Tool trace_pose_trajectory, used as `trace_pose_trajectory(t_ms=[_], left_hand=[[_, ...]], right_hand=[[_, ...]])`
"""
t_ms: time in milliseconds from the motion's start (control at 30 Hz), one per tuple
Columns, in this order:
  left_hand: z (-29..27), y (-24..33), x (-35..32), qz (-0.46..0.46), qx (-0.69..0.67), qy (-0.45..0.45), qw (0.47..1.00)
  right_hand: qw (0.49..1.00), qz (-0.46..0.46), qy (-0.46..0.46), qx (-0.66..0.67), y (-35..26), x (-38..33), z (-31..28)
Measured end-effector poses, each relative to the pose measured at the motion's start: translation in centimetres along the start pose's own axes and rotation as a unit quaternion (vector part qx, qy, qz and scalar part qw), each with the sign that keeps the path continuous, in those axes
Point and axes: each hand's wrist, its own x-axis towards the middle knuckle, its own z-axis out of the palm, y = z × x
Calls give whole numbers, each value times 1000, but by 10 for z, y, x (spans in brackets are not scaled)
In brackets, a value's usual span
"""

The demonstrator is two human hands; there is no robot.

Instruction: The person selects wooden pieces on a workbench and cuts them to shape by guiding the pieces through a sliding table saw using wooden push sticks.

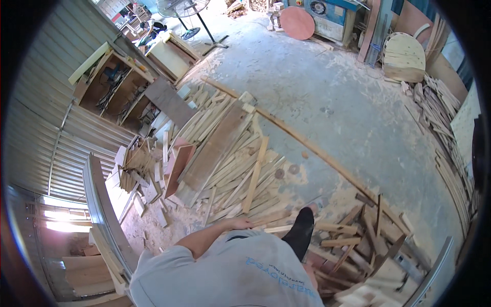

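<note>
My left hand (239,223) is in front of my waist, close to the hem of my grey shirt (225,268). Its fingers look curled, and whatever they may hold is hidden. Just beyond it lies a wide heap of pale wooden strips (230,176), with a long brown board (214,148) on top. To the right of the shirt, only a sliver of skin, perhaps my right hand (309,271), shows; its fingers are hidden. One dark-clad leg (300,233) steps forward beside the strips.
A long wooden beam (317,148) crosses the concrete floor diagonally. Wood offcuts (358,240) pile up at right. A wooden shelf unit (110,87) stands by the corrugated wall at left. Farther off are a fan stand (204,23), a blue machine (327,18) and a round board (404,53).
</note>
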Motion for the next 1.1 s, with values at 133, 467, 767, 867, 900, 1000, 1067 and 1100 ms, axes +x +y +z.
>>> trace_pose_trajectory(t_ms=[133,467,767,867,900,1000,1067,1100], left_hand=[[-46,42,102,-76,112,91,987],[-179,314,157,84,-41,293,952],[-286,359,319,12,87,219,972],[-360,356,417,97,333,158,925],[-402,387,449,12,308,85,948],[-522,473,524,9,242,157,957],[-570,574,559,52,126,213,967],[-575,638,572,86,60,181,978]], right_hand=[[993,115,2,23,-105,10,-125],[970,-26,41,-237,-239,87,-338],[967,90,68,-229,-255,210,-421],[969,129,75,-197,-272,247,-425],[969,142,83,-182,-277,257,-418],[970,167,115,-136,-302,272,-386],[966,179,149,-109,-325,275,-370],[962,191,180,-71,-341,264,-352]])
